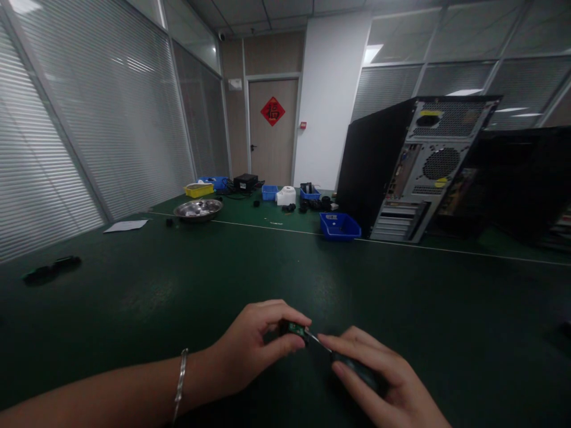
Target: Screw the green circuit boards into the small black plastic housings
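Between the thumb and fingers of my left hand point(261, 336) is a small green circuit board point(296, 329) with a dark part around or behind it. My right hand point(379, 374) is wrapped round the dark handle of a screwdriver point(317, 340). Its thin metal shaft points left, and the tip meets the right edge of the board or lies just beside it; which one I cannot tell. Both hands are low over the green table, close together at the bottom middle of the view.
A dark blue bin point(339, 227) stands beside a black computer case point(388, 166) on the right. Further back are a metal bowl point(198, 217), a yellow tray point(198, 190) and a white housing point(286, 196). Dark pieces point(51, 269) and a white sheet point(125, 226) lie to the left.
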A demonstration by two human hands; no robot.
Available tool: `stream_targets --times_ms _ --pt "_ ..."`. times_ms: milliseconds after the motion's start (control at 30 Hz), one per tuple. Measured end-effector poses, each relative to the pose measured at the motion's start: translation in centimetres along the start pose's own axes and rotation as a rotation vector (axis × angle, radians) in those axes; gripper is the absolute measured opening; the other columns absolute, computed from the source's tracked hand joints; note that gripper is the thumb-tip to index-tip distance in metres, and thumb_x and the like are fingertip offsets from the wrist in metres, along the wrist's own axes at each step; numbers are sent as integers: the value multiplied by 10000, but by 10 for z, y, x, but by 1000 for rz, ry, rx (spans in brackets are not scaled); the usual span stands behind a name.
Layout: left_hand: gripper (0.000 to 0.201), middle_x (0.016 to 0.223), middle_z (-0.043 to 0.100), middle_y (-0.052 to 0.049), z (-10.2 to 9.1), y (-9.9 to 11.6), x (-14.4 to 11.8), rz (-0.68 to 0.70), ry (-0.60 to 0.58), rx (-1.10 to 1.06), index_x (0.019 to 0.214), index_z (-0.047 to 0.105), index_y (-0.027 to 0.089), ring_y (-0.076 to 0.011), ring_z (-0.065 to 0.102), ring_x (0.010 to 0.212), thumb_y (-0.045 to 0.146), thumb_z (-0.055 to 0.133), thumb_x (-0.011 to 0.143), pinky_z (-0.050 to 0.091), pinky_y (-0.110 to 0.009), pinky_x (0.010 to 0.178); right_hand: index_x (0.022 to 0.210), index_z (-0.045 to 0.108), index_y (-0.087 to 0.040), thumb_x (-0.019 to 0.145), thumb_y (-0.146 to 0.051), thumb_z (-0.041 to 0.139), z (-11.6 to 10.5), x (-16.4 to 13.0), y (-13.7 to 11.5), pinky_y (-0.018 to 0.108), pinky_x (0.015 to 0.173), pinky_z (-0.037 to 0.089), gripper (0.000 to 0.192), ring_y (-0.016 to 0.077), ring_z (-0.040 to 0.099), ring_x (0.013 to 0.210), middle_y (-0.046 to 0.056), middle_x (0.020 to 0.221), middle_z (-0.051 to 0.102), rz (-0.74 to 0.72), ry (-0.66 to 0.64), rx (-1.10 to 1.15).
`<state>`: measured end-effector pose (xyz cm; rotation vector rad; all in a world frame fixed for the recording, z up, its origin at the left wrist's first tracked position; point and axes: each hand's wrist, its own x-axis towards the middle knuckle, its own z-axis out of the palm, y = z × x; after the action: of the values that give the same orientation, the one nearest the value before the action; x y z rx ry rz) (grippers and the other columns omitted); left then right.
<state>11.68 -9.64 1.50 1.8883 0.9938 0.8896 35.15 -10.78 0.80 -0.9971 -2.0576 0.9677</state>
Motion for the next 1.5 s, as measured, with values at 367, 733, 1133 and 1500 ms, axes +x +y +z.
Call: stream_targets --times_ms 367,733,1133,1500 --pt "208 1007 753 -61 -1 3 1 56 40 -11 1019 742 234 -192 686 945 292 690 826 503 -283 864 1209 666 -310 918 -198 560 -1 -2 5 287 723 523 330 186 663 826 48 906 664 -28 -28 24" --pt "191 981 760 -53 2 1 2 -49 28 -230 975 761 240 -204 697 914 250 730 787 531 -284 817 1161 692 -295 884 -161 579 -1 1 6 273 663 509 328 179 659 761 45 853 656 -81 -10 35" --pt "173 942 743 -55 5 2 1 -102 45 -391 925 769 211 -181 679 871 189 751 754 529 -262 780 1200 672 -304 904 -178 561 -2 -1 3 293 696 493 340 188 638 798 49 886 655 -49 -20 57" --pt "164 905 749 -33 8 2 3 -195 68 -503 899 769 212 -161 667 814 190 755 738 523 -249 740 1202 671 -313 894 -169 572 0 0 6 288 685 497 354 185 644 796 52 895 659 -67 -4 89"
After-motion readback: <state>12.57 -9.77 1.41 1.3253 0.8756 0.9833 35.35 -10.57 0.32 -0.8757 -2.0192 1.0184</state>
